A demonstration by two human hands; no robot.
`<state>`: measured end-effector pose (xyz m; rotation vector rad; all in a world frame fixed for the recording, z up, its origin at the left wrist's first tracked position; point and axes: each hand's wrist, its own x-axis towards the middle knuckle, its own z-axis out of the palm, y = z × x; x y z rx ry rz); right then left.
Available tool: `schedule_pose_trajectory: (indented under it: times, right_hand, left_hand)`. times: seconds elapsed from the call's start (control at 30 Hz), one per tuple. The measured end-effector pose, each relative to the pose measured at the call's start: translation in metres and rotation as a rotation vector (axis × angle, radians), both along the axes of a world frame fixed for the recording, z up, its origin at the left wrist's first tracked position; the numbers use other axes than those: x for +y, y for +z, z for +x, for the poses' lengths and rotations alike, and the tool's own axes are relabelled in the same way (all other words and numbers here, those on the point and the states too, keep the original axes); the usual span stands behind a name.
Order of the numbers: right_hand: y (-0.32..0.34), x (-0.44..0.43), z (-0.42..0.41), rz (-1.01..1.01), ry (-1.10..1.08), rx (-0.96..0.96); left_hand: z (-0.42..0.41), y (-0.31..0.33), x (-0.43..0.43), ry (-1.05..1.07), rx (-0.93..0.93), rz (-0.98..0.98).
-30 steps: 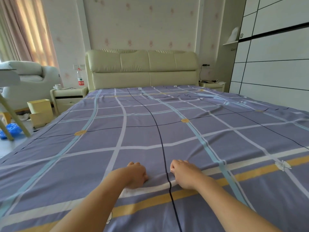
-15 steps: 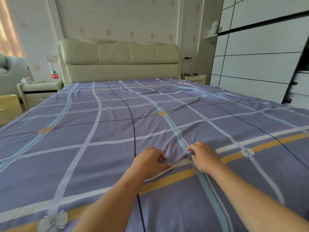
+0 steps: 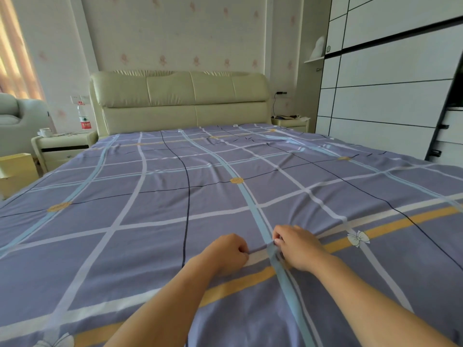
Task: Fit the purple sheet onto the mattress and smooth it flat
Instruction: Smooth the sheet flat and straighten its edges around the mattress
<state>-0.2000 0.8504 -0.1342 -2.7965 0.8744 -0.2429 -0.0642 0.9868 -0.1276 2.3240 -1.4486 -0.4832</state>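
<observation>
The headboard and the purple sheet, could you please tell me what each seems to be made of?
The headboard looks like cream leather or faux leather: padded stitched panels with a soft sheen and gathered puckers along the top. The purple sheet looks like matte woven cotton-type fabric: it creases finely and bunches where both hands pinch it.

A home bedroom: padded headboard (image 3: 179, 96), nightstand (image 3: 62, 146), probably a wardrobe (image 3: 390, 78).

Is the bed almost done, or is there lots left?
Nearly done. The purple sheet already covers the bed right up to the headboard. Just now the left hand and right hand pinch a fold near the foot. Left: flattening that fold and the ripples by the far right corner.
</observation>
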Motion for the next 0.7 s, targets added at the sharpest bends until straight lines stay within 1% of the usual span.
schedule_pose_trajectory:
  times: [0.1, 0.17, 0.2, 0.23, 0.3, 0.33, 0.4, 0.47, 0.53, 0.63, 0.7]
  right_hand:
    - [0.002, -0.006, 0.000, 0.110, 0.009, -0.026]
    - [0.005, -0.013, -0.002, 0.185, -0.016, -0.089]
    - [0.006, -0.018, -0.005, 0.187, -0.038, -0.102]
    - [0.005, -0.026, -0.010, 0.174, -0.061, -0.106]
    - [0.001, -0.040, -0.020, 0.106, -0.094, -0.050]
    - [0.000, -0.045, -0.024, 0.084, -0.097, -0.020]
    - [0.000, -0.053, -0.029, 0.098, -0.084, -0.014]
    - [0.004, -0.058, -0.028, 0.050, -0.058, -0.013]
    - [0.004, -0.061, -0.024, -0.015, -0.046, 0.041]
    - [0.006, -0.062, -0.011, -0.070, -0.064, 0.199]
    - [0.012, -0.061, 0.004, -0.113, -0.075, 0.306]
  left_hand:
    - [-0.002, 0.005, -0.006, 0.042, 0.001, 0.079]
    - [-0.006, 0.009, -0.012, 0.057, -0.094, 0.098]
    - [-0.010, 0.009, -0.016, 0.063, -0.134, 0.081]
    - [-0.015, 0.009, -0.022, 0.064, -0.134, 0.039]
    - [-0.026, 0.008, -0.034, 0.046, -0.074, -0.025]
    - [-0.030, 0.006, -0.040, 0.023, -0.073, -0.024]
    - [-0.035, 0.003, -0.051, 0.005, -0.132, 0.005]
    - [-0.038, 0.002, -0.058, 0.040, -0.177, 0.014]
    - [-0.037, 0.000, -0.062, 0.062, -0.170, 0.037]
    - [-0.037, 0.002, -0.066, 0.067, -0.167, 0.130]
    - [-0.031, 0.007, -0.066, 0.067, -0.068, 0.110]
